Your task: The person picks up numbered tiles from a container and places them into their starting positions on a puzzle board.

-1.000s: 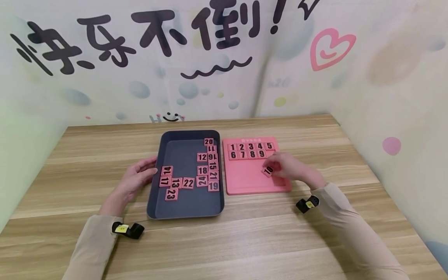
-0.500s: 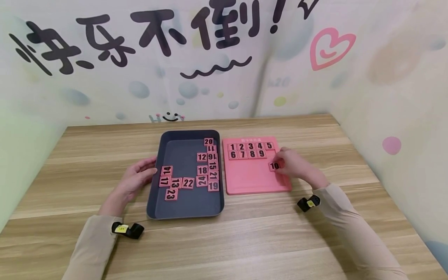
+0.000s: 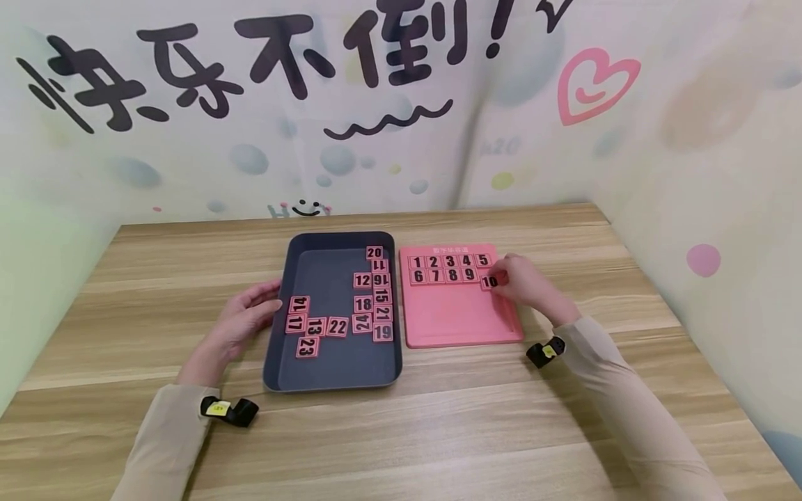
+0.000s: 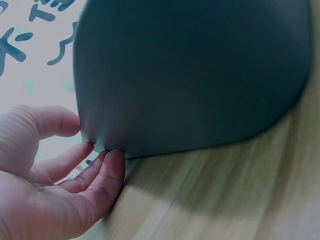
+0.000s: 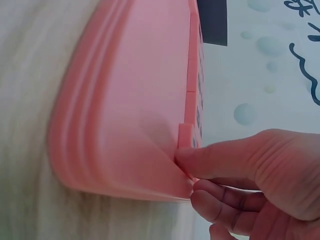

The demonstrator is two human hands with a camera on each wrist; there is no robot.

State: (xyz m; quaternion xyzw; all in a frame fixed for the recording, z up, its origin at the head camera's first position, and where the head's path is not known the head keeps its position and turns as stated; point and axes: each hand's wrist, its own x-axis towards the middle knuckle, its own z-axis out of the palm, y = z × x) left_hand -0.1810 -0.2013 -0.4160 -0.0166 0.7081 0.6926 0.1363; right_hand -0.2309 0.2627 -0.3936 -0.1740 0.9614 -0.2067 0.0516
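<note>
1. The right hand pinches tile 10 between thumb and fingers over the pink board's right edge, second row from the top. The tile sits slightly out of line with tile 9; pressed down like that, it could catch on its neighbour and tilt.
2. Tile 5, in the board's top right corner, is just beyond the pinched tile. A push too far from the person could nudge it askew.
3. The fingers overhang the board's right edge, so a loose pinch might let the tile slip onto the table. Whether it touches the board's floor cannot be told.
4. Left of the board, the left hand rests loosely bent fingers against the tray's far side, well apart from the other hand. A shove from there could drive the tray into the board and jolt its rows.
5. Inside the tray, tile 16 lies upside down, inviting a misread.
</note>
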